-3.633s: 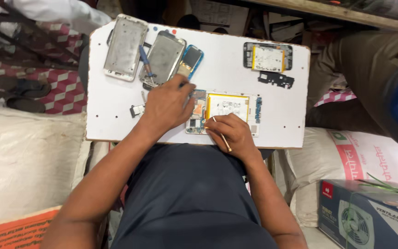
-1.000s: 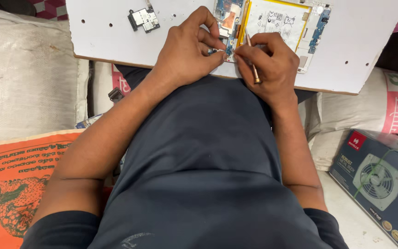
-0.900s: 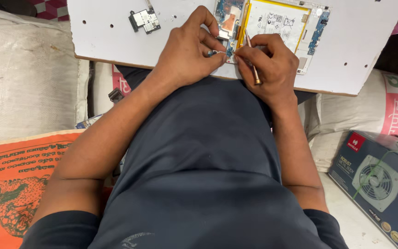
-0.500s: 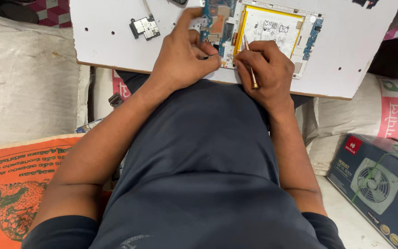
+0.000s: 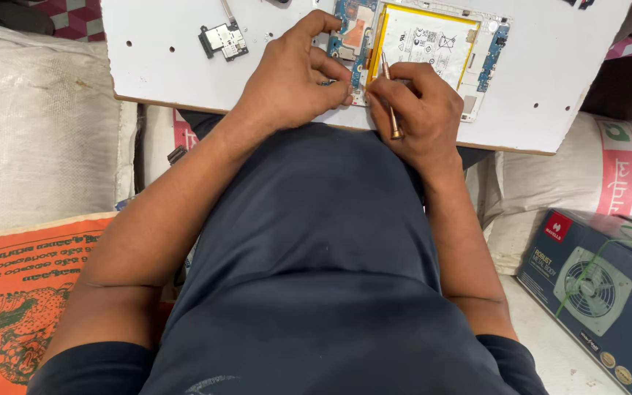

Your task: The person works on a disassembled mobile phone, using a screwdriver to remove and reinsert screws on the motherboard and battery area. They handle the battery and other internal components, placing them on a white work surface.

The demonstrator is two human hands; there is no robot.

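Worktop: a white board [image 5: 148, 66] with small holes is seen at the far side of the scene, its near edge lying just above the person's dark shirt.
Opened phone: an opened phone [image 5: 422, 51] is laid flat on the worktop at the far middle, its inner side turned up; a white battery [image 5: 429, 44] with a yellow border is seated in it, with a blue circuit board [image 5: 351, 29] along its left side and a narrow blue strip along its right.
Left hand: the left hand [image 5: 294, 80] is rested on the left near part of the opened phone, fingers curled, the fingertips pressed together on the circuit board; whether a small part is pinched there cannot be told.
Right hand: the right hand [image 5: 418, 110] is closed around a thin copper-coloured screwdriver [image 5: 389, 102], held almost upright in the picture, its far tip set at the seam between circuit board and battery.
Relation of hands: the two hands are brought close together, thumbs nearly touching, at the near left corner of the phone.
Loose part: a small dark and white phone part [image 5: 223, 40] is laid on the worktop, well left of the left hand.
Left surroundings: a pale woven sack [image 5: 38, 132] is seen to the left, with an orange printed sack [image 5: 16, 292] nearer.
Right surroundings: a white sack with red print [image 5: 608, 175] is seen to the right, and a dark blue box picturing a fan [image 5: 601, 292] lies near it, nearer the viewer.
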